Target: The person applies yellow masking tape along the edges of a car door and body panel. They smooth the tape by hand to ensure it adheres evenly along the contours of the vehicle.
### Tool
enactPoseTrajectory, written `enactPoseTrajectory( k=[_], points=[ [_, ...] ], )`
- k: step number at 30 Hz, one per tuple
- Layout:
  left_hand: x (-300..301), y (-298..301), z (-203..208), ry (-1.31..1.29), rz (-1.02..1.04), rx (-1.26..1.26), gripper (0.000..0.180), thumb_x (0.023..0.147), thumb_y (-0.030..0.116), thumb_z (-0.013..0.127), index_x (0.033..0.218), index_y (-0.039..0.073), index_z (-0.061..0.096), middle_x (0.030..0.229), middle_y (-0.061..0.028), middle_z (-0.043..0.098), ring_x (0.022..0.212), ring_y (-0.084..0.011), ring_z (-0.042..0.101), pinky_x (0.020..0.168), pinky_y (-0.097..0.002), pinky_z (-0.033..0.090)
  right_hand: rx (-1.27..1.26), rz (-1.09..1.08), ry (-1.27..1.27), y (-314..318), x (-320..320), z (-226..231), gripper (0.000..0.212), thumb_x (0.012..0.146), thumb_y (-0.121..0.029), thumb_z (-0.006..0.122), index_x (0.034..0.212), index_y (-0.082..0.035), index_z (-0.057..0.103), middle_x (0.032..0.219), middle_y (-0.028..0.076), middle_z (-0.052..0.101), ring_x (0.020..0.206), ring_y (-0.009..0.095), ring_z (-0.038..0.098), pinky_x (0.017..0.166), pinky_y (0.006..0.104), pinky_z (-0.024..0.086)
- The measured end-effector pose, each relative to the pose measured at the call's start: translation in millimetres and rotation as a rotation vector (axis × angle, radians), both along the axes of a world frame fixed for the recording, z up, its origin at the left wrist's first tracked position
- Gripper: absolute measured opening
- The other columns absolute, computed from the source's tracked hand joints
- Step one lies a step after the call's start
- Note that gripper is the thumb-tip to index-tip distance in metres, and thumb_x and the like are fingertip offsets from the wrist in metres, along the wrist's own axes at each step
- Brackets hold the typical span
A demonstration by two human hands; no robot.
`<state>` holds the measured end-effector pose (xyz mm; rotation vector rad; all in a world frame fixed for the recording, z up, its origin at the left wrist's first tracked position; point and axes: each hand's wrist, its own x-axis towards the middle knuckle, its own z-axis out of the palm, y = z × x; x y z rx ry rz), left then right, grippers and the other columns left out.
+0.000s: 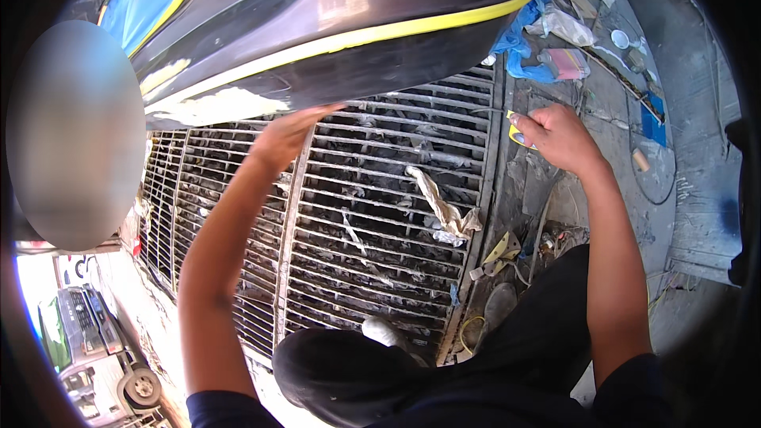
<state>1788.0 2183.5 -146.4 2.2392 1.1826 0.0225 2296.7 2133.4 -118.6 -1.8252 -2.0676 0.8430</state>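
A large dark glossy vehicle body panel spans the top, with a yellow stripe running along its lower part. My left hand reaches up to the panel's bottom edge, fingers stretched out and their tips at the underside; it grips nothing that I can see. Off to the right, apart from the panel, my right hand is closed around a small yellow item with a pale part in it. Its exact kind is hidden by the fingers.
Below the panel lies a metal floor grating over debris, with a crumpled cloth or paper strip on it. Blue plastic, scraps and a long thin rod litter the right side. A truck stands at lower left.
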Motion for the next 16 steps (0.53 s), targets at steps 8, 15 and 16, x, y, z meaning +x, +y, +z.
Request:
enactPoseTrajectory(
  k=[8, 15, 16],
  points=[
    [34, 4, -31, 0.541, -0.237, 0.383, 0.069, 0.112, 0.007, 0.047, 0.177, 0.003, 0.024, 0.189, -0.0030, 0.017, 0.171, -0.0114, 0.018, 0.142, -0.0300, 0.013, 0.000, -0.001, -0.033, 19, -25, -7, 0.057, 0.107, -0.047, 0.069, 0.079, 0.003, 0.074, 0.067, 0.022, 0.066, 0.062, 0.038, 0.066, 0.069, 0.0489, 0.054],
    [252, 44, -50, 1.176, -0.828, 1.305, 0.064, 0.111, 0.030, 0.045, 0.165, -0.004, 0.051, 0.178, -0.0190, 0.042, 0.169, -0.0395, 0.028, 0.142, -0.0556, 0.008, 0.135, 0.048, -0.068, 10, -31, 13, 0.050, 0.107, -0.043, 0.070, 0.082, 0.000, 0.076, 0.075, 0.025, 0.071, 0.071, 0.046, 0.071, 0.072, 0.0531, 0.056],
    [275, 49, -47, 1.060, -0.763, 1.210, 0.067, 0.110, 0.034, 0.048, 0.165, -0.003, 0.051, 0.179, -0.0140, 0.040, 0.170, -0.0405, 0.025, 0.142, -0.0566, 0.006, 0.115, 0.038, -0.055, 6, -28, 18, 0.051, 0.107, -0.044, 0.069, 0.082, 0.000, 0.077, 0.076, 0.026, 0.072, 0.074, 0.046, 0.073, 0.077, 0.0551, 0.057]
  ],
)
